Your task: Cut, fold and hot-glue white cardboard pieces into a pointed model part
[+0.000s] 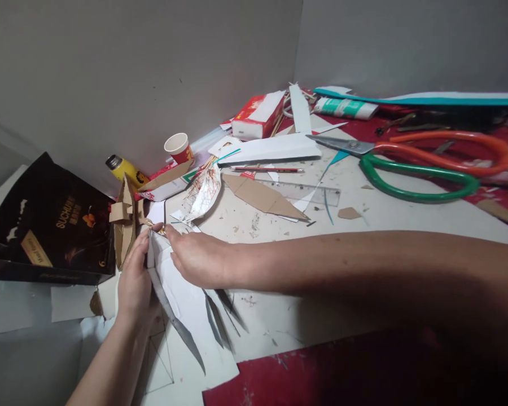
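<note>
My left hand (136,279) is closed along the left side of a folded white card piece (180,287), whose pointed flaps spread toward me. My right hand (198,256) presses on the far end of the same piece, its thumb and fingers close to my left fingertips. A small yellow bit shows between the two hands, too little of it to name. Just beyond the fingers stands a brown cardboard construction (126,223) with a crosspiece. A crumpled white paper piece with reddish-brown scribbles (205,194) lies beyond my right hand.
Large scissors (419,194) with orange and green handles lie at the right. A clear ruler (328,196), a pencil (271,170) and a pointed cardboard piece (265,197) lie mid-table. A black box (55,225), yellow bottle (127,169) and paper cup (178,148) stand at the left.
</note>
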`<state>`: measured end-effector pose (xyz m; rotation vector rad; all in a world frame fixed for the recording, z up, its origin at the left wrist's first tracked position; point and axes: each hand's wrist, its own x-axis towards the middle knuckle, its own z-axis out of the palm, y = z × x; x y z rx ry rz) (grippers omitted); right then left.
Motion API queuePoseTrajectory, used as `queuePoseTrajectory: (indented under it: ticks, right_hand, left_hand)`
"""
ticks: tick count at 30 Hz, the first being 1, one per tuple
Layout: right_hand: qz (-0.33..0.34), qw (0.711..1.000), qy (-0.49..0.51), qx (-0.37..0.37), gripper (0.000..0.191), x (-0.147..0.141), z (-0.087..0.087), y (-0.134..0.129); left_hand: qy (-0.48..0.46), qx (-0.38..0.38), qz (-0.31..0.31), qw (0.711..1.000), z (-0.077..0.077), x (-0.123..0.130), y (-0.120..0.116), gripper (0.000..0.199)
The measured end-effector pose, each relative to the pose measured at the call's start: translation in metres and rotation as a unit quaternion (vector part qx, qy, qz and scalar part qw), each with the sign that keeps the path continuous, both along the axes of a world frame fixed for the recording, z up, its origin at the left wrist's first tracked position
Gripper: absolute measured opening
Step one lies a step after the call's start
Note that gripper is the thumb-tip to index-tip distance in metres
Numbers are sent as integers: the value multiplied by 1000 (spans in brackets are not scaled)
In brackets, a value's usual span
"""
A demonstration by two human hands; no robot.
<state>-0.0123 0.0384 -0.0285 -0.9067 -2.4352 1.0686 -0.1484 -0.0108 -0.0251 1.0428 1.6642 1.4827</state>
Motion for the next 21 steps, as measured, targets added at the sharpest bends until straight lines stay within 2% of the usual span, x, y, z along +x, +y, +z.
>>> queuePoseTrajectory:
  ticks: [3, 9, 12, 14, 16, 19, 21]
  right_hand:
    - [0, 1000, 1, -2, 72, 1, 1, 0]
    - [4, 1000, 10, -24, 68, 3, 3, 0]
    - [11, 998, 52, -46, 57, 3, 6, 4]
    - [17, 993, 92, -69, 42, 3, 8, 7]
    - [33, 985, 122, -120, 30, 3, 11, 10]
    - [76, 955, 141, -249, 33, 4, 13, 12]
    - [100, 934, 151, -309, 34, 4, 12, 11]
  left_hand:
    - [-51, -6, -9, 999, -4, 3, 1, 29]
    - [-31, 2, 38, 999, -9, 9, 2, 27]
    - [-27, 9, 51, 998, -6, 6, 2, 29]
    - [-25, 19, 55, 998, -1, 1, 3, 32]
    - [-21, 34, 57, 998, 4, -6, 3, 33]
    - [-11, 64, 66, 996, 11, -17, 4, 34]
    - [6, 85, 72, 994, 13, -22, 3, 34]
